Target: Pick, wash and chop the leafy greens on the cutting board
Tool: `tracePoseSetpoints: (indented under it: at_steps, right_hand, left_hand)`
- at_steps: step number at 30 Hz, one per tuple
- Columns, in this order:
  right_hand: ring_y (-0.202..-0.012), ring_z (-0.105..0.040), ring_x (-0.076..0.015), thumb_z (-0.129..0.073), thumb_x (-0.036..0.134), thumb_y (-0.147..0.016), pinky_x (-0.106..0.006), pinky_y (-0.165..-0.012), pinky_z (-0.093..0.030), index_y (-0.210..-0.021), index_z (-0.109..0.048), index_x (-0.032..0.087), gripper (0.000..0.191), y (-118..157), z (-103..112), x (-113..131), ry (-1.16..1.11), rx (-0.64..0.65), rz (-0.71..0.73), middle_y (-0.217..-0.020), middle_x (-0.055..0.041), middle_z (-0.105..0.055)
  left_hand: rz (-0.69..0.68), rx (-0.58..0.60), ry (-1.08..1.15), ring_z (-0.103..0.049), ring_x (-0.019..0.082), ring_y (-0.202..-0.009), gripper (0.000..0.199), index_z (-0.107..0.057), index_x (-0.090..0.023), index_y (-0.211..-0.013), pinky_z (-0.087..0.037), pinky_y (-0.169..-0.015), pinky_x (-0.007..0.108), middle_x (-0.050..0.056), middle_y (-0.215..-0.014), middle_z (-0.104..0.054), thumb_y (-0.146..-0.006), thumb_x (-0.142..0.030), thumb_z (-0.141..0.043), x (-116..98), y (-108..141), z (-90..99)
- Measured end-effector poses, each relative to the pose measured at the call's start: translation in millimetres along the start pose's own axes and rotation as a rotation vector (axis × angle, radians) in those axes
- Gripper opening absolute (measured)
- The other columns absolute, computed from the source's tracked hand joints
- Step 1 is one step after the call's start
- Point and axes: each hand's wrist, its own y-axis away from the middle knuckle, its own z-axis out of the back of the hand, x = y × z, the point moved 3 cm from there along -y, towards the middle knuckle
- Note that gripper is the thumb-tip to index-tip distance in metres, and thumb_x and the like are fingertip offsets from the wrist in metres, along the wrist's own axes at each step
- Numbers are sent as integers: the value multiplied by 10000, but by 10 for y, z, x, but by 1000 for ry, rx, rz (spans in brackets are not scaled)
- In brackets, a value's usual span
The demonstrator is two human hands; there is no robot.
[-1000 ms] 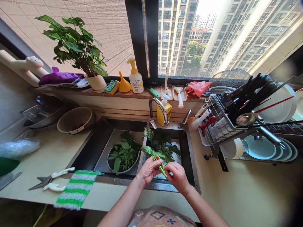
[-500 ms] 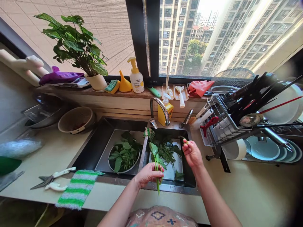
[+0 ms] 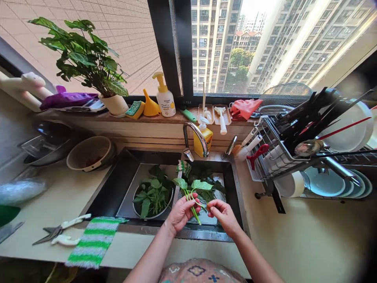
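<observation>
step: trimming greens | left hand point(image 3: 183, 211) gripping sprig point(image 3: 193, 193) by its stems over the sink point(image 3: 240, 204) | right hand point(image 3: 222, 212) pinching a stem end | next: likely a clean snap | far: bowl point(image 3: 153, 196) holding picked leaves

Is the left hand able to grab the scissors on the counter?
Probably yes, once it lets go. The scissors lie in the open on the counter, left of the striped cloth, with nothing on top. But the left hand is busy holding a leafy stem over the sink.
</observation>
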Motion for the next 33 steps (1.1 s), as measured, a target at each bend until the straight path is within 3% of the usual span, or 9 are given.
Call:
tracePoseSetpoints:
  at_steps: [9, 17, 22, 25, 28, 33]
  right_hand:
    - [-551, -559, -119, -650, 477, -678, -255, -551, -480, -718, -570, 181, 308, 33, -66, -17, 74, 54, -5, -634, 4, -584]
    - [-532, -512, -102, -581, 335, -737, -222, -520, -426, -711, -568, 169, 168, 14, -52, -48, 264, 111, 71, -621, 13, -555]
    - [-529, -471, -96, -533, 233, -725, -202, -499, -379, -665, -568, 165, 97, 7, -34, -77, 446, 39, 175, -601, 12, -549]
    - [-560, -475, -101, -504, 182, -717, -202, -520, -379, -659, -564, 170, 84, 28, -43, -48, 512, 10, 245, -615, 8, -558]
    - [-562, -466, -98, -495, 137, -695, -200, -529, -374, -640, -558, 179, 93, 52, -82, 12, 599, 72, 332, -604, 17, -550]
    - [-560, -460, -98, -492, 130, -695, -197, -518, -374, -630, -547, 180, 99, 32, -46, 64, 630, 76, 368, -606, 19, -543]
  left_hand:
    - [-5, 6, -75, -613, 103, -649, 285, -604, -140, -928, -507, -654, 240, 30, -784, -645, -664, -164, -707, 90, 24, -40]
    - [-65, -76, -198, -584, 94, -600, 318, -617, -129, -892, -479, -606, 232, 32, -757, -642, -621, -241, -742, 67, 67, -92]
    - [-79, -78, -210, -577, 91, -584, 327, -621, -124, -868, -461, -604, 233, 30, -746, -640, -599, -250, -758, 78, 62, -104]
    - [-61, -57, -165, -572, 86, -563, 324, -624, -139, -879, -451, -595, 228, 9, -712, -631, -605, -251, -756, 116, 48, -113]
    - [-6, -23, -105, -577, 93, -575, 344, -635, -147, -893, -454, -607, 233, -3, -669, -622, -589, -235, -770, 184, 29, -120]
    - [83, 35, -61, -614, 123, -688, 365, -647, -150, -914, -469, -665, 247, 36, -784, -659, -579, -220, -777, 282, -3, -108]
